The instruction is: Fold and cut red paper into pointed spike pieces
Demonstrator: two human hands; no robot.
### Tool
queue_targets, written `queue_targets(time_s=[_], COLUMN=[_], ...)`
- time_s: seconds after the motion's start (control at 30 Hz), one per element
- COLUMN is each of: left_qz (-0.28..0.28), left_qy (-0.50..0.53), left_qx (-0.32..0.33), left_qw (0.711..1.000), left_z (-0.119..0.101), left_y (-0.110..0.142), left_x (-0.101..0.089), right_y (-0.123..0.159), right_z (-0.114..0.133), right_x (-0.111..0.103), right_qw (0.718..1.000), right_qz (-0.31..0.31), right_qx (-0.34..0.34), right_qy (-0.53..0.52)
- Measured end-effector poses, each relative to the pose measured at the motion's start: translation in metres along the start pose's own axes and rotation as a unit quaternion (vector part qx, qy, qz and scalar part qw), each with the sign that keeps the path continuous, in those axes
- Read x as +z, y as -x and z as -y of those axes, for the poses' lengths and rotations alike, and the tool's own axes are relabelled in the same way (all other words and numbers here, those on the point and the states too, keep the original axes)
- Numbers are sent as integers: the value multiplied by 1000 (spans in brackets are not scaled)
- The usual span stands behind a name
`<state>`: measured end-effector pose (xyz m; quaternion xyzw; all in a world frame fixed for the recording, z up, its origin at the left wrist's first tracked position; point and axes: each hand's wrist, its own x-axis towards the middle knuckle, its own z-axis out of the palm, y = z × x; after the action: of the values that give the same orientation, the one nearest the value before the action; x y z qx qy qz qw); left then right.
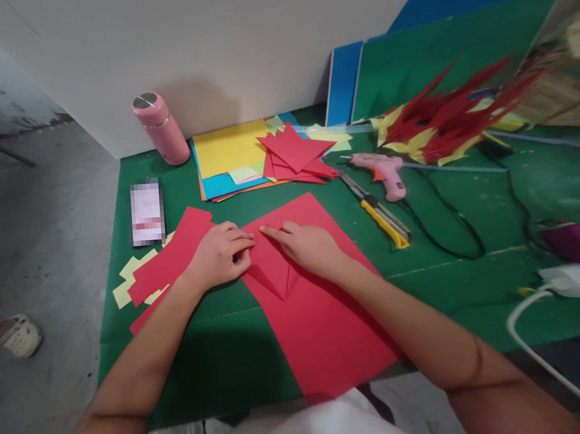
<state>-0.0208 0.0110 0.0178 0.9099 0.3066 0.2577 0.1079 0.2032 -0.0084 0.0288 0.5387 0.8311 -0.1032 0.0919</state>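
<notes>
While both hands [222,252] [314,247] touch it, red paper [272,265] lies between them — folded.

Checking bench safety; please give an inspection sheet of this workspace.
Surface: green tabletop, much occupied.
Job's things: folded red paper on large red sheet.
Clutter: pink bottle, phone, glue gun, yellow utility knife, its blade apparently out.
Hands: left hand and right hand, both on folded red paper.
Cables: black cord looped beside glue gun; white cable running off near edge, right.
Surroundings: pale panel behind; shoe on floor, left.
</notes>
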Motion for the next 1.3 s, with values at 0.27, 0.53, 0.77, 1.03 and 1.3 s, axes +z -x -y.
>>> queue_targets(time_s=[0.27, 0.53, 0.77, 1.03, 1.3], left_qz=[-9, -42, -53, -27, -45], left_qy=[-46, -101, -120, -92, -44], left_qx=[-24, -26, 8, -55, -116], left_qw=[999, 994, 991, 994, 991], left_z=[6, 3, 1, 1, -1], left_y=[3, 5, 2, 5, 4], left_x=[3, 1, 2, 4, 11], right_y=[0, -1, -1, -2, 0], right_z=[-2, -1, 0, 1, 3], right_x=[4, 2, 2, 4, 1], right_qw=[1000, 1000, 1000, 1000, 999], right_qz=[-20, -1, -5, -23, -32], right_qx=[-8, -3, -2, 4, 22], right_qy=[-5, 6, 3, 0, -31])
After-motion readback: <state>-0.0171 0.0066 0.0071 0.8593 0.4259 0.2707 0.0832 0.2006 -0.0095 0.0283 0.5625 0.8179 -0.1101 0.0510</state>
